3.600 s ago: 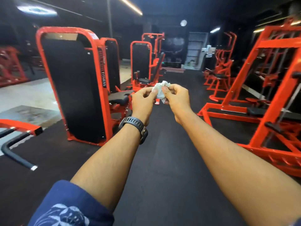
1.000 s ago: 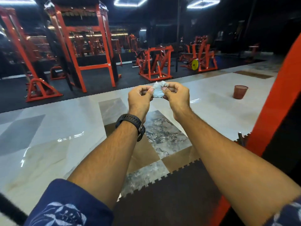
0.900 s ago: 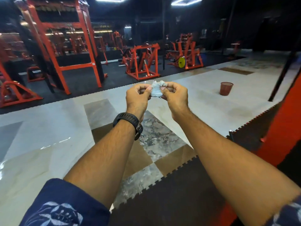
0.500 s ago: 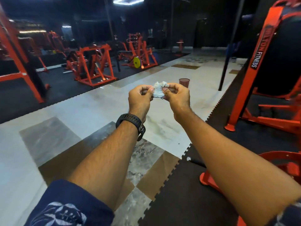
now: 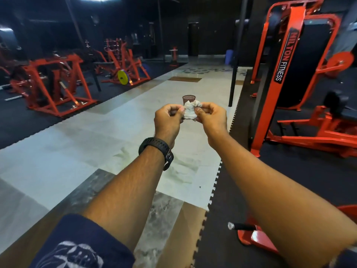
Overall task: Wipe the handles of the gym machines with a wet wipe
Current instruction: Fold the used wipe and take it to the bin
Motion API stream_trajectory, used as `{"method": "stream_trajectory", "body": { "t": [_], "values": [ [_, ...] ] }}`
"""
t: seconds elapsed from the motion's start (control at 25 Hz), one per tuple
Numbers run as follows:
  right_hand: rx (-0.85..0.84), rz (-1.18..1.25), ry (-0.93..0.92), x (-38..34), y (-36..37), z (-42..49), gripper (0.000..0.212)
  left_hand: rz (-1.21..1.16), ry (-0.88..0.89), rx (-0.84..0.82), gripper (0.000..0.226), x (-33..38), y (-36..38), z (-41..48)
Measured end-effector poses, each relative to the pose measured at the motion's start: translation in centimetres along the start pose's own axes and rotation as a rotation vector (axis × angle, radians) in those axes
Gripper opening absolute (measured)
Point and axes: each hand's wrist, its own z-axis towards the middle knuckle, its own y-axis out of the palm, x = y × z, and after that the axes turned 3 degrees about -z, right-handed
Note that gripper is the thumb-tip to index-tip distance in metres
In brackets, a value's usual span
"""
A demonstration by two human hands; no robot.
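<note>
Both arms are stretched out front at chest height. The crumpled white wet wipe (image 5: 190, 112) sits right between the hands, clear of every machine. The left hand (image 5: 168, 120), black watch (image 5: 157, 147) strapped at the wrist, pinches the wad's left edge with curled fingers, and the right hand (image 5: 211, 118) pinches the right edge the same way. It's a narrow two-sided hold with knuckles up and wrists level. By my read, this is a reworking step, turning the wad to a fresh damp face before the next handle. The way to do it well is to pull gently outward so the sheet opens rather than tears, then fold it flat for full contact. Just beyond the grip stands a small dark-red mesh waste bin (image 5: 189, 98), so binning may be the plan instead. Right of the grip rises a tall orange steel machine with a black pad (image 5: 286, 60), and low to the right a short black chrome-capped handle (image 5: 241, 226) pokes out.
</note>
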Motion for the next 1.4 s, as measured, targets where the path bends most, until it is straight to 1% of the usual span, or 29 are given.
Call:
{"method": "stream_trajectory", "body": {
  "t": [0.16,0.36,0.44,0.52,0.6,0.76,0.96,1.12,1.24,1.4],
  "values": [
    [0.029,-0.019,0.012,4.5,4.0,10.8,0.009,-0.012,-0.009,-0.019,0.005,-5.3,2.1,11.6],
    [0.044,-0.061,0.039,8.2,8.5,27.6,0.01,-0.026,-0.034,-0.024,0.005,-9.6,6.2,28.5],
    [0.056,-0.071,0.044,10.2,10.3,33.5,0.014,-0.03,-0.049,-0.028,0.005,-11.6,7.8,34.5],
    [0.028,-0.076,0.027,12.3,11.8,38.5,0.021,-0.041,-0.053,-0.032,0.005,-13.8,9.0,39.6],
    [-0.005,-0.067,0.027,15.2,13.6,44.3,0.023,-0.047,-0.06,-0.034,0.005,-16.8,10.4,45.7],
    [0.019,-0.044,0.026,21.6,18.2,57.6,0.017,-0.093,-0.066,-0.057,0.009,-23.0,13.2,59.5],
    [0.062,-0.052,0.058,26.7,23.5,74.7,0.018,-0.081,-0.087,-0.074,0.007,-28.6,16.9,77.0],
    [0.104,-0.054,0.099,31.5,26.6,87.3,0.012,-0.047,-0.112,-0.085,0.007,-33.8,20.4,89.5],
    [0.104,-0.042,0.103,35.8,28.5,97.1,0.008,-0.006,-0.093,-0.089,0.006,-38.9,23.4,99.2],
    [0.087,-0.041,0.111,41.4,30.8,112.9,0.008,0.026,-0.103,-0.059,0.008,-45.5,28.8,113.9]
  ]
}}
